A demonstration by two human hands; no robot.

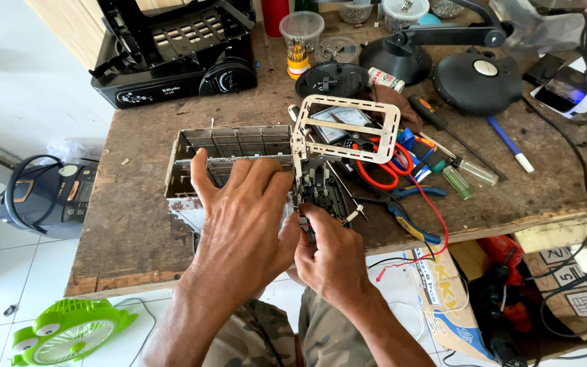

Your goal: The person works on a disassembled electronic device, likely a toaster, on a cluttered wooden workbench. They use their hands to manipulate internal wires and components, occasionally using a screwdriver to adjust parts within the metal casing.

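A stripped metal toaster frame (229,146) lies on its side at the near edge of a worn wooden workbench (137,224). My left hand (242,214) rests flat on its near side, fingers spread over the slots. My right hand (331,255) pinches a small dark part (317,194) at the frame's right end, below a cream perforated bracket (348,129) that stands up from it. What sits between the fingertips is hidden.
Pliers with blue handles (409,224), red-handled scissors (385,173), screwdrivers (443,132), a red wire (433,204) and a multimeter lie right of the frame. A black gas stove (171,47) stands at the back left, a black lamp (473,75) at the back right. A green fan (69,333) sits on the floor.
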